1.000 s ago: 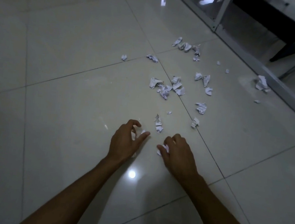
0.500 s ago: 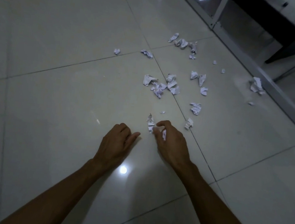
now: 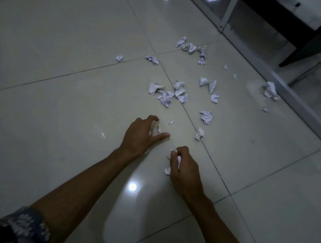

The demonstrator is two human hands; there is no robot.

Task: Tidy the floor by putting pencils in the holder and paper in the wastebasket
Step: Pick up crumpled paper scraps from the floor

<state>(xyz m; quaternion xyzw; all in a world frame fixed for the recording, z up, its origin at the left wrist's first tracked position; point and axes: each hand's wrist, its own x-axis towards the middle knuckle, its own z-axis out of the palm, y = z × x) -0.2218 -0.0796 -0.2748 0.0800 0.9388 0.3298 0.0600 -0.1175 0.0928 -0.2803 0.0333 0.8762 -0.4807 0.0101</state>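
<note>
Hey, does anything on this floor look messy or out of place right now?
Yes. Crumpled paper scraps lie scattered over the tiled floor, one against the metal frame. Both hands, left and right, hold some. No pencils or wastebasket show.

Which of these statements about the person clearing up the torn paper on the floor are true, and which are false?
1. The right hand is closed around crumpled paper. True.
2. The left hand lies flat and empty. False: its fingers curl around a paper scrap.
3. Pencils lie among the scraps. False: none is visible.
4. One crumpled piece lies beside the metal frame. True.
5. A wastebasket stands by the hands. False: none is in view.
</note>
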